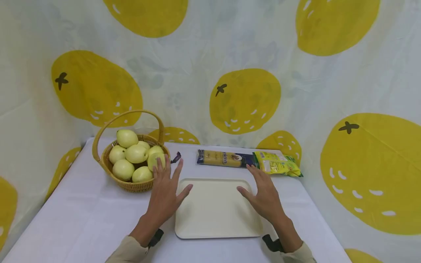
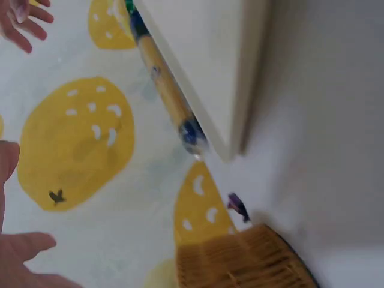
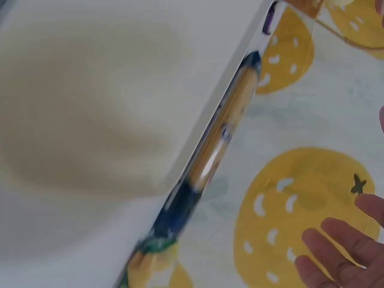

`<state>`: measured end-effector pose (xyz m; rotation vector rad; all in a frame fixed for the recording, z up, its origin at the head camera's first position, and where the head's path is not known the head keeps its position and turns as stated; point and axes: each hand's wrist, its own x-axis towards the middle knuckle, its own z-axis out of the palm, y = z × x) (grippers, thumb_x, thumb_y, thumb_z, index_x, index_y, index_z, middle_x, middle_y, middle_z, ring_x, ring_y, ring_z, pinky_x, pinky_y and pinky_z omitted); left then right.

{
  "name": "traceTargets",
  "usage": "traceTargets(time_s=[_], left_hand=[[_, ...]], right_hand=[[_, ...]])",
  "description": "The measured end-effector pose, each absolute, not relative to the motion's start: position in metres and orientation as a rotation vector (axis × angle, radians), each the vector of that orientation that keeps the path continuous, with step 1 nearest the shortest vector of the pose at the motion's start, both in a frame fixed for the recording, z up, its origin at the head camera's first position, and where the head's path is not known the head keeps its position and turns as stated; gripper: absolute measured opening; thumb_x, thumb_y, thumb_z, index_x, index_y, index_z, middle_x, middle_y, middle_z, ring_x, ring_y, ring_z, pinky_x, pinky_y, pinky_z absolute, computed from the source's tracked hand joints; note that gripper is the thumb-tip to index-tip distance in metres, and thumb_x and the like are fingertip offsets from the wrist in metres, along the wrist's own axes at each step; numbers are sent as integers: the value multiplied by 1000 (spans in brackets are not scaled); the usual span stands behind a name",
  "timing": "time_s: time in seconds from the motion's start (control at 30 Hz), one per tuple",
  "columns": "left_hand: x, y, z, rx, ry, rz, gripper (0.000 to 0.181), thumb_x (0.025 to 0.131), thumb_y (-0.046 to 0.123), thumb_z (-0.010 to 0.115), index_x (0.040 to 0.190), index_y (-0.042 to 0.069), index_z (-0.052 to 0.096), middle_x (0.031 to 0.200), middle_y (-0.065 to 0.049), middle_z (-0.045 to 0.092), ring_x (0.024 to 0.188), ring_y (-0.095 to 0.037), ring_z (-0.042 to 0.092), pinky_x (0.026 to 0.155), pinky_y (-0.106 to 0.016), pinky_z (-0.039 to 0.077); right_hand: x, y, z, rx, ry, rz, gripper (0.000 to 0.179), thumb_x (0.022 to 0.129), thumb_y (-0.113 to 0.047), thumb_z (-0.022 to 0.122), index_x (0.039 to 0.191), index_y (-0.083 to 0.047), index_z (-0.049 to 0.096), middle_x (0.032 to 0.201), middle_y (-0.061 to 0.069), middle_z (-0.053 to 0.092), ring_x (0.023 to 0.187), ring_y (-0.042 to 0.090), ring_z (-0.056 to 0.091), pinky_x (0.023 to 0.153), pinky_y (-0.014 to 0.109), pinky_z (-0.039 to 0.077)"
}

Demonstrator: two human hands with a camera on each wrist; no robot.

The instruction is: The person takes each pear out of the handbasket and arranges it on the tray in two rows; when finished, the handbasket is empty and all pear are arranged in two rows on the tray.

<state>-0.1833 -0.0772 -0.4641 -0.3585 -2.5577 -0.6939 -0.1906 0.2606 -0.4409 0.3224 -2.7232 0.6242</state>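
Both hands hover over the table with fingers spread and nothing held. My left hand [image 1: 164, 193] is above the left edge of a cream tray [image 1: 217, 212], its fingertips overlapping the pears in the head view. Over the tray's right side is my right hand [image 1: 264, 197], palm turned inward. Pale green pears [image 1: 136, 153], several of them, fill a wicker basket [image 1: 138, 187] with a tall handle at the left. Behind the tray lies a long pack of pasta [image 1: 220, 158], blue and tan. Against its right end sits a yellow-green bag [image 1: 277, 163].
A small dark purple item [image 1: 176, 157] lies between the basket and the pasta pack. White cloth [image 1: 82, 219] covers the table. A curtain [image 1: 184, 91] printed with big yellow fruit hangs close behind and at both sides.
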Motion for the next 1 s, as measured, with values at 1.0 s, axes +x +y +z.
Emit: traceTargets(time_s=[1.0], left_hand=[[-178, -190, -498, 457, -2152, -1355, 100, 93, 38, 83, 171, 17, 23, 176, -26, -2, 164, -48, 6, 132, -69, 16]], right_hand=[[-222, 137, -445, 722, -2525, 1032, 73, 87, -36, 91, 151, -22, 59, 147, 2, 62, 128, 24, 65, 108, 50, 57]])
